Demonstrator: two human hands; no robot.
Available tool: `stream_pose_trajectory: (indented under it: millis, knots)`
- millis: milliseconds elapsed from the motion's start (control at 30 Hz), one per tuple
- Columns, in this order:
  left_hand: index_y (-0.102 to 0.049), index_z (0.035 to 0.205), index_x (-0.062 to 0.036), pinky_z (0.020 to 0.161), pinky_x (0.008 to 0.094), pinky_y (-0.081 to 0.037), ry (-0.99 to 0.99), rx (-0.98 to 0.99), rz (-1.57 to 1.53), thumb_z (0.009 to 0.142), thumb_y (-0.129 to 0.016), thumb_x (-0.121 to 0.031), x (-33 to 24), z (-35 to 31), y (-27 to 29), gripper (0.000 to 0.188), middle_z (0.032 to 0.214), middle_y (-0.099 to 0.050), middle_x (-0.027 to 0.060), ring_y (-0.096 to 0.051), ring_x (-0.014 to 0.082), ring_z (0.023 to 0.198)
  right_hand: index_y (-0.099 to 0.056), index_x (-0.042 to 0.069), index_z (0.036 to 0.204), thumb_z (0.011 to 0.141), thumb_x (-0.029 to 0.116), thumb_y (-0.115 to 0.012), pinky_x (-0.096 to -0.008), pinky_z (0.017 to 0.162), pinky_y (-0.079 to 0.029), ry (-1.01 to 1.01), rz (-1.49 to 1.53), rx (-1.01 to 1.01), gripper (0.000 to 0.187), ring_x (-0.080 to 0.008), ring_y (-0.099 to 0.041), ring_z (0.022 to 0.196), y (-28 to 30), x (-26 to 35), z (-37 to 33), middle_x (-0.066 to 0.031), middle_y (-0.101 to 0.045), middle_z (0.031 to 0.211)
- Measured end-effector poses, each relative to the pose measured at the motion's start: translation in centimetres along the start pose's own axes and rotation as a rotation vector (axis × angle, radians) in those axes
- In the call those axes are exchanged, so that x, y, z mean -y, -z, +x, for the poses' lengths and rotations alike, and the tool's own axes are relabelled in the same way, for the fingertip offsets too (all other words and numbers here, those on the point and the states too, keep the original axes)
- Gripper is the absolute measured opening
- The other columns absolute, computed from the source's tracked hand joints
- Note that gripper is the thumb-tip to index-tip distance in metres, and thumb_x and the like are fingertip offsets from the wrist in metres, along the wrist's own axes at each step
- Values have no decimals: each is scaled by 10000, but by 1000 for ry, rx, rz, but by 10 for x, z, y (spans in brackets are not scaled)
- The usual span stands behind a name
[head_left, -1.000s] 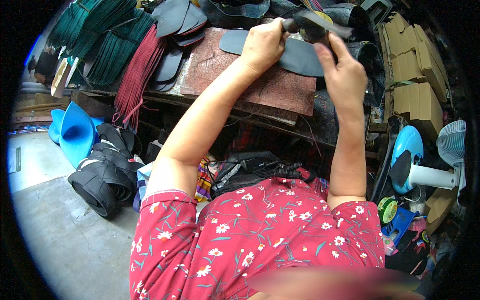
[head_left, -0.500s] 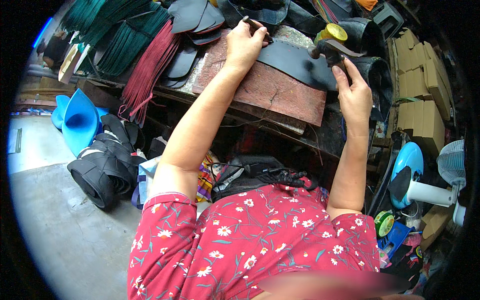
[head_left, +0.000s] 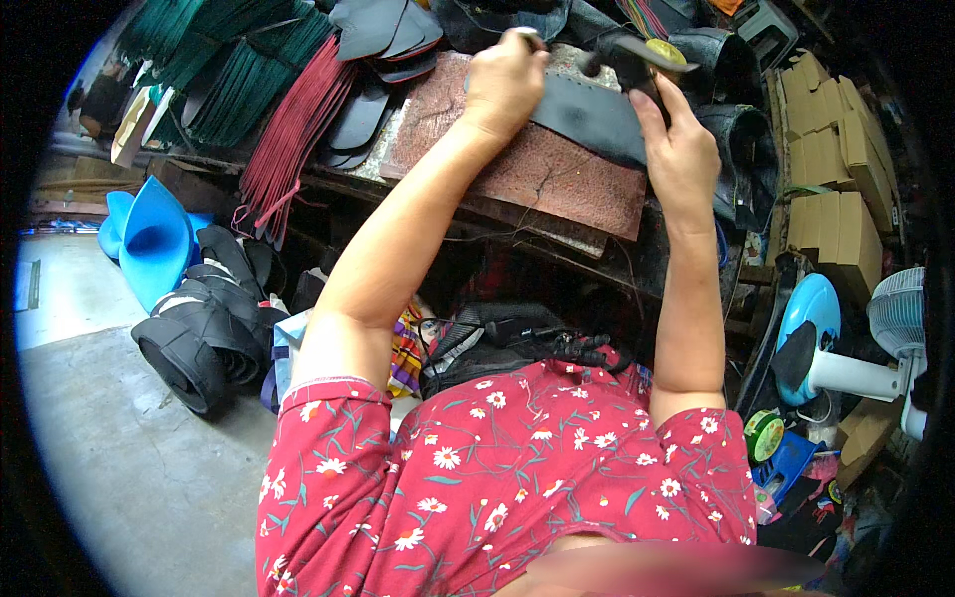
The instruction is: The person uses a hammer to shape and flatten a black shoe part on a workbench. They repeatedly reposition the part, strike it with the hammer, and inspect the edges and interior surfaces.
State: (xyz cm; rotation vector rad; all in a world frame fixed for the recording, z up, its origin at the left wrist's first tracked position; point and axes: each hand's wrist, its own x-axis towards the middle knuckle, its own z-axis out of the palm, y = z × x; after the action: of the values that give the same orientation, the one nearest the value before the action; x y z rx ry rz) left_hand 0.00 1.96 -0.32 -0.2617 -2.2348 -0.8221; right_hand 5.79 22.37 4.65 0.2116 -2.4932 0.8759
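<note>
My left hand (head_left: pixel 505 88) is closed round a short dark rod-like punch (head_left: pixel 534 42), whose lower end is hidden behind the hand. Under and beside that hand, a dark grey sheet piece (head_left: pixel 592 119) lies with a row of small marks along its far edge. It rests on a worn reddish board (head_left: pixel 557 189) at the bench edge. On the right, my right hand (head_left: pixel 684 149) grips a hammer (head_left: pixel 629 68) with a dark head, raised over the sheet's right end. Fingers and thumb hide most of its handle.
Stacked dark grey cut pieces (head_left: pixel 383 30), a red strip bundle (head_left: pixel 293 139) and green bundles (head_left: pixel 234 90) crowd the bench's left. Cardboard boxes (head_left: pixel 831 149) and a fan (head_left: pixel 846 358) stand right. Black rolled material (head_left: pixel 204 333) lies on the floor beside blue sheets (head_left: pixel 154 239).
My left hand has shifted slightly right and turned, its knuckles now upward. My right hand and the hammer have moved left and up, closer to the left hand.
</note>
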Motion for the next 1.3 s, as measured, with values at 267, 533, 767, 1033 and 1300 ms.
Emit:
stream_pose_trajectory:
  millis: [267,533,767,1033,1300]
  knots:
    - [-630,924,-12,656,319,-582,355,123,-523,883,-670,-133,15,6,-1,134,835,-720,146,-719,212,733,-669,78,1221,923,295,-698,-306,700,-530,75,466,-125,370,-127,-671,786,55,18,6,-103,-736,927]
    - [-603,988,-34,657,396,-566,-28,97,41,897,-655,-124,-7,3,-6,138,823,-691,187,-696,334,732,-663,153,1190,929,481,-596,-443,739,-531,-82,-44,15,424,-398,-679,874,10,1,-1,-196,-700,923]
    - [-627,974,10,643,312,-585,459,151,-750,902,-649,-100,11,6,-11,133,807,-710,130,-715,200,728,-632,23,1247,964,256,-651,-186,526,-399,73,416,-116,367,-33,-488,595,48,7,5,15,-589,739]
    - [-598,986,-31,664,446,-547,-94,103,-56,844,-683,-148,-13,4,-13,203,767,-661,219,-674,384,745,-658,161,1215,913,510,-612,-420,774,-534,-52,81,11,464,-354,-693,920,15,-4,-3,-188,-708,967]
    - [-641,969,-15,640,317,-576,381,195,-654,900,-652,-107,0,6,-17,116,789,-716,114,-719,189,708,-631,22,1244,978,223,-629,-187,522,-405,99,473,-129,333,-36,-491,594,54,4,1,8,-587,734]
